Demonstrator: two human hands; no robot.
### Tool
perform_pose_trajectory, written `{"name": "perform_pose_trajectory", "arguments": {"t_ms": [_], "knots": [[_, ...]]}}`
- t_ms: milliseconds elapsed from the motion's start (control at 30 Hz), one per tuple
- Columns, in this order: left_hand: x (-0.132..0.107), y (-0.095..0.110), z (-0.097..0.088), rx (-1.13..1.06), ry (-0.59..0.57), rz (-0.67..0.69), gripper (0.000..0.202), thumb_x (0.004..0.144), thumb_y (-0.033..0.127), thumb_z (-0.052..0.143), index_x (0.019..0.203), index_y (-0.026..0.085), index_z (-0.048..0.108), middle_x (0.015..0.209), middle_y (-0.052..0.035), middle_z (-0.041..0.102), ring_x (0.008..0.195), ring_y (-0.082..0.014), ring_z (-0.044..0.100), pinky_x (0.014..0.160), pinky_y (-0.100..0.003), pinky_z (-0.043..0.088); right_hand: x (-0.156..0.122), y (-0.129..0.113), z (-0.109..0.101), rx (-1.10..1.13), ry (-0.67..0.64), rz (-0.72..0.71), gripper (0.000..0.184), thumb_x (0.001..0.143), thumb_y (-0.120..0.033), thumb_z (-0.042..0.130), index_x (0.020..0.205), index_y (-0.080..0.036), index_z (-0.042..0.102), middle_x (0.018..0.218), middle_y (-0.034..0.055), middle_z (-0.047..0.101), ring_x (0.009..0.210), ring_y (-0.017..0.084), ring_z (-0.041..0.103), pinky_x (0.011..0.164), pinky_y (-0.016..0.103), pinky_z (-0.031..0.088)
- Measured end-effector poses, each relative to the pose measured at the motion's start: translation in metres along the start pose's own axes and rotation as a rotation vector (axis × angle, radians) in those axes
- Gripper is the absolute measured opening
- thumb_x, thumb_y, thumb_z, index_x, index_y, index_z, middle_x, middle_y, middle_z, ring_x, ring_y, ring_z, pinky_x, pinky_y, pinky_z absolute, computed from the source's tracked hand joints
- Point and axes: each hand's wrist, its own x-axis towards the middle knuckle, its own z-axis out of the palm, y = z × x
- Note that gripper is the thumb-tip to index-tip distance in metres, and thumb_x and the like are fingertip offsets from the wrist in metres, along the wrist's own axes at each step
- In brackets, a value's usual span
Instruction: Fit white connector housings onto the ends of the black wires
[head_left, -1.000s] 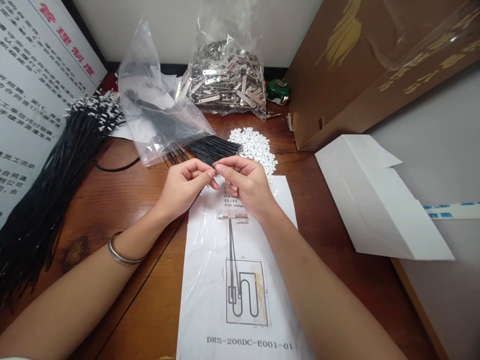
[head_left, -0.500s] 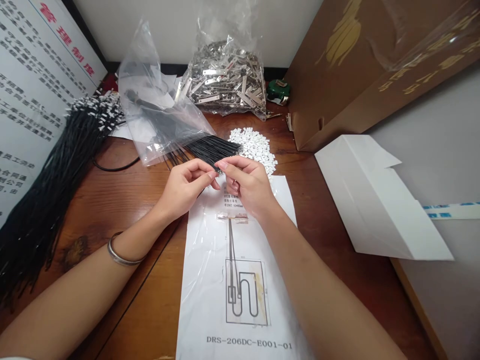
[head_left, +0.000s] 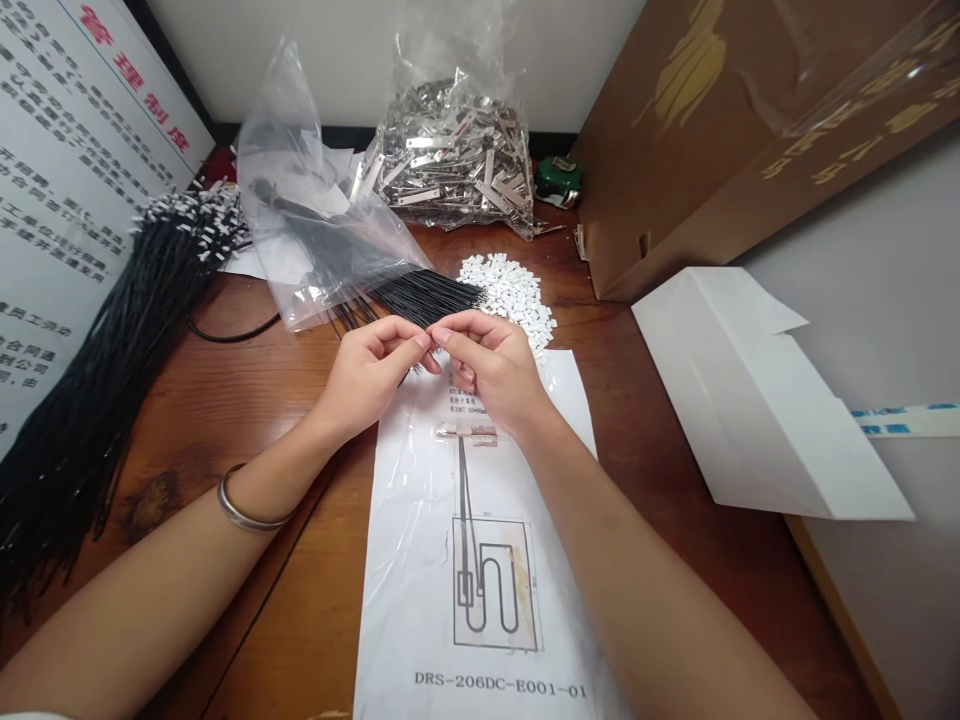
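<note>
My left hand (head_left: 371, 372) and my right hand (head_left: 491, 365) meet fingertip to fingertip over the wooden table (head_left: 225, 400). Both are pinched shut at the near end of a bundle of thin black wires (head_left: 427, 295) that sticks out of a clear plastic bag (head_left: 315, 220). What sits between the fingertips is too small to make out. A heap of small white connector housings (head_left: 514, 290) lies just beyond my right hand. Under my wrists lies a sleeved drawing sheet (head_left: 480, 560) labelled DRS-206DC-E001-01.
A long bundle of black wires with white ends (head_left: 112, 340) lies at the left beside a printed notice board (head_left: 60, 180). A bag of metal strips (head_left: 450, 160) stands at the back. A brown carton (head_left: 720, 130) and white folded card (head_left: 757, 400) fill the right.
My fingertips have drawn together again after shifting slightly apart; otherwise the hands stay in place over the wire ends.
</note>
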Motion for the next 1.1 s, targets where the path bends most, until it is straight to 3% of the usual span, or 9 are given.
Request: {"name": "perform_pose_trajectory", "arguments": {"t_ms": [200, 400, 633, 867, 1100], "knots": [[-0.0003, 0.0014, 0.0025, 0.012, 0.043, -0.001, 0.018, 0.079, 0.031, 0.07, 0.069, 0.017, 0.067, 0.065, -0.004, 0.073, 0.057, -0.0132, 0.062, 0.053, -0.024, 0.044, 0.0005, 0.0011, 0.0, -0.018, -0.002, 0.009, 0.016, 0.07, -0.032, 0.077, 0.073, -0.019, 0.069, 0.049, -0.0066, 0.05, 0.041, 0.005, 0.034, 0.038, 0.022, 0.023], [-0.0001, 0.0017, 0.0008, 0.001, 0.009, -0.001, 0.03, 0.077, 0.043, 0.077, 0.071, 0.015, 0.07, 0.064, -0.0043, 0.073, 0.043, -0.0075, 0.044, 0.045, -0.024, 0.033, -0.0001, 0.0014, -0.002, -0.004, -0.005, 0.004, 0.013, 0.071, -0.029, 0.076, 0.077, -0.02, 0.071, 0.047, -0.0077, 0.047, 0.04, 0.005, 0.033, 0.038, 0.022, 0.022], [0.001, 0.0019, 0.0014, -0.012, -0.002, -0.029, 0.04, 0.071, 0.055, 0.08, 0.071, 0.017, 0.069, 0.058, -0.0028, 0.068, 0.051, -0.0121, 0.055, 0.05, -0.025, 0.04, 0.0002, 0.0009, -0.002, -0.014, -0.022, -0.012, 0.014, 0.071, -0.03, 0.078, 0.079, -0.02, 0.073, 0.046, -0.0086, 0.044, 0.04, 0.005, 0.034, 0.04, 0.023, 0.023], [0.0005, -0.0028, -0.0004, 0.021, 0.005, -0.015, 0.04, 0.083, 0.056, 0.066, 0.075, 0.017, 0.069, 0.055, -0.0025, 0.066, 0.04, -0.0084, 0.036, 0.042, -0.026, 0.026, 0.0012, 0.0002, 0.0, 0.009, 0.02, 0.009, 0.023, 0.069, -0.038, 0.082, 0.078, -0.019, 0.071, 0.053, -0.0064, 0.053, 0.04, 0.004, 0.033, 0.038, 0.023, 0.022], [-0.0007, -0.0021, -0.0011, 0.057, -0.043, 0.012, 0.03, 0.085, 0.047, 0.066, 0.077, 0.018, 0.069, 0.05, 0.0014, 0.06, 0.043, -0.0099, 0.042, 0.046, -0.026, 0.032, 0.0013, 0.0007, -0.0005, 0.018, 0.035, 0.005, 0.024, 0.069, -0.037, 0.082, 0.08, -0.019, 0.071, 0.059, -0.0042, 0.06, 0.041, 0.004, 0.034, 0.037, 0.022, 0.022]]}}
